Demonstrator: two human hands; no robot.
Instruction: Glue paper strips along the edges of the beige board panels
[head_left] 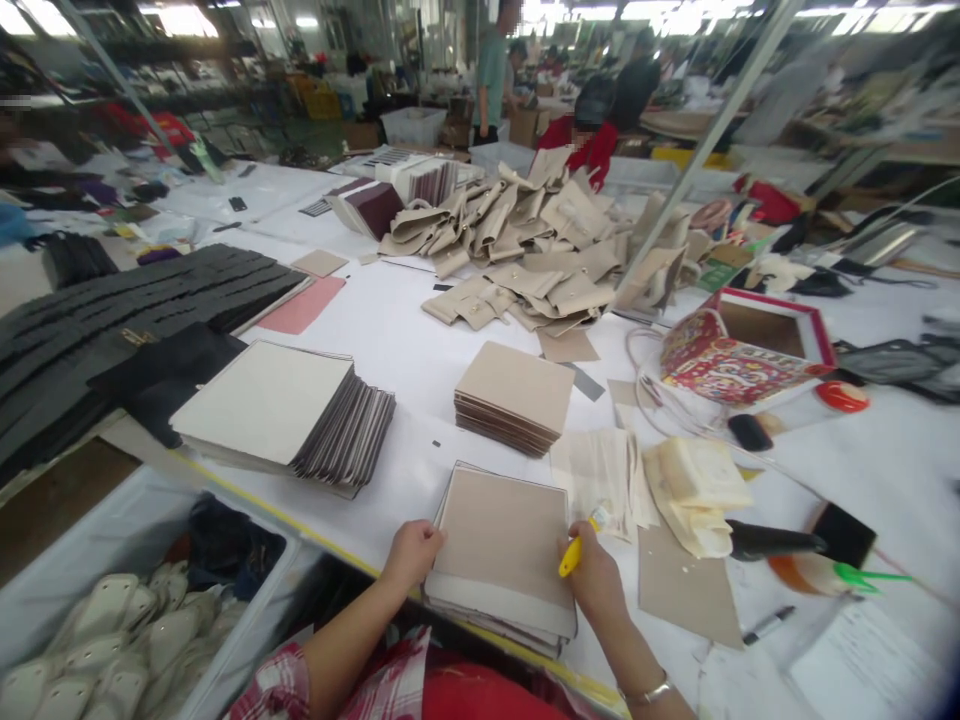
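Note:
In front of me at the table edge lies a low stack of panels, with a beige panel (502, 525) on top and pale grey sheets beneath it. My left hand (415, 553) is closed at the left edge of this panel, fingers pinched on its side. A small brush with a yellow handle (570, 557) sits in my right hand (598, 585), which rests against the panel's right edge. The brush's pale tip points away from me. Just beyond is a neat pile of beige pieces (514, 385). Left of it stands a taller stack of whitish dark-edged panels (266, 405).
Folded beige pieces (525, 230) form a heap at the back. On the right are a patterned box (739, 350), cream cloth (694, 485), a bottle with a green nozzle (817, 575) and a pen (770, 625). A bin (277, 580) stands lower left; a slanted pole (705, 150) rises right.

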